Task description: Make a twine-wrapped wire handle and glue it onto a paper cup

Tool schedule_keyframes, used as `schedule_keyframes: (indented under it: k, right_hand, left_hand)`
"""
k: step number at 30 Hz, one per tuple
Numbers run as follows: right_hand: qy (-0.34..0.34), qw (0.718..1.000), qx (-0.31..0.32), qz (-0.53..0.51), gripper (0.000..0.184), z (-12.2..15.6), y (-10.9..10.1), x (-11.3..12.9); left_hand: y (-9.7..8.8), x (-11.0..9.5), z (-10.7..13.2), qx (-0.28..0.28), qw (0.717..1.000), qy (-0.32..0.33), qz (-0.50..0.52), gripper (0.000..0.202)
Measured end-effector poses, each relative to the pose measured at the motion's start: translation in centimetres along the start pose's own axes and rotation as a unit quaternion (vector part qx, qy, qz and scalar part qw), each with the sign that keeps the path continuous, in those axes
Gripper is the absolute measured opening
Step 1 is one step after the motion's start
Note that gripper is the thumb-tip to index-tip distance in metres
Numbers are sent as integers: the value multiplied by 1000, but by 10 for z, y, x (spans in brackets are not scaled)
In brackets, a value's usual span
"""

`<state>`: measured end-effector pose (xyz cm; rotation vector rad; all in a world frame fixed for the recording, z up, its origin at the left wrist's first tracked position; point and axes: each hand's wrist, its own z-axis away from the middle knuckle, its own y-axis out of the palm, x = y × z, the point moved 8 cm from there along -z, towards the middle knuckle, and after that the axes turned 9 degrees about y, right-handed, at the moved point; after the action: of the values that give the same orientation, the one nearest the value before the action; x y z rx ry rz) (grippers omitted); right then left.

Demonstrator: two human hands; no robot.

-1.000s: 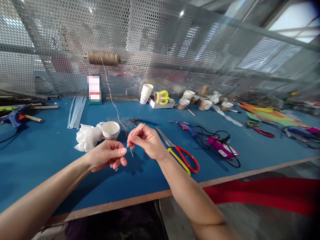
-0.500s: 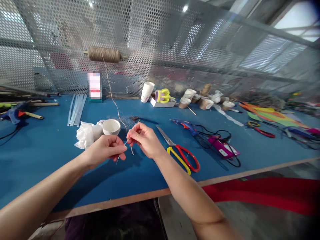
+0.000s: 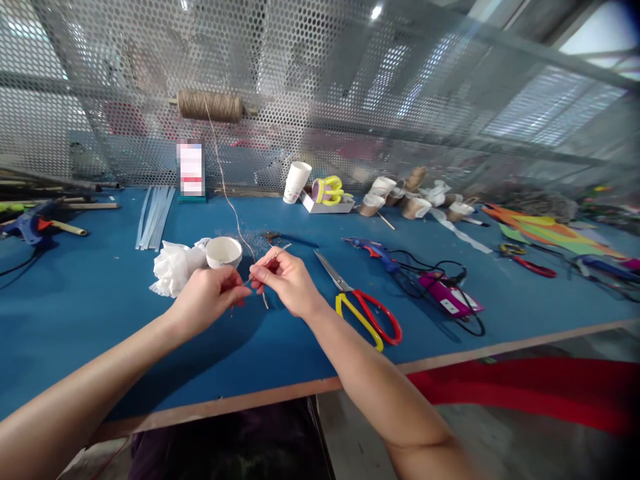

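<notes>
My left hand [image 3: 213,293] is closed in a pinch on one end of a thin, wire-like strand. Just to its right, my right hand [image 3: 283,280] pinches the same strand, whose pale tip [image 3: 287,247] pokes out above the fingers. Brown twine [image 3: 226,190] drops from its spool [image 3: 210,107] to the right fingertips, and a short loose end [image 3: 265,301] hangs below them. Whether the twine is wound around the strand is too small to tell. Behind my left hand stand a white cup [image 3: 223,252] and a crumpled white bundle [image 3: 175,267].
Scissors [image 3: 350,287] with red and yellow handles lie right of my right hand, near a blue glue gun [image 3: 373,252] and a purple box [image 3: 445,292] with black cable. Pliers [image 3: 290,239] lie beyond my hands. Clear glue sticks [image 3: 156,217] are at the left; wrapped cups [image 3: 371,204] stand behind.
My left fingers have shifted slightly and curl closer around the strand. The strand's tip above my right hand now leans further right. The view has moved a little.
</notes>
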<state>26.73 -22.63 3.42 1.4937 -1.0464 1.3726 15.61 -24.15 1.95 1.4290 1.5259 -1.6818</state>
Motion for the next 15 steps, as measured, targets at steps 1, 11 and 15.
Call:
schedule_keyframes:
  k: [1, 11, 15]
  right_hand:
    - [1, 1000, -20, 4, 24, -1, -1, -2]
    - [-2, 995, 57, -79, 21, 0, 5, 4]
    - [-50, 982, 150, -99, 16, 10, 13, 18]
  left_hand:
    - [-8, -5, 0, -44, 995, 20, -86, 16]
    - [24, 10, 7, 140, 926, -103, 335, 22]
    - [43, 3, 18, 221, 861, -137, 437, 34]
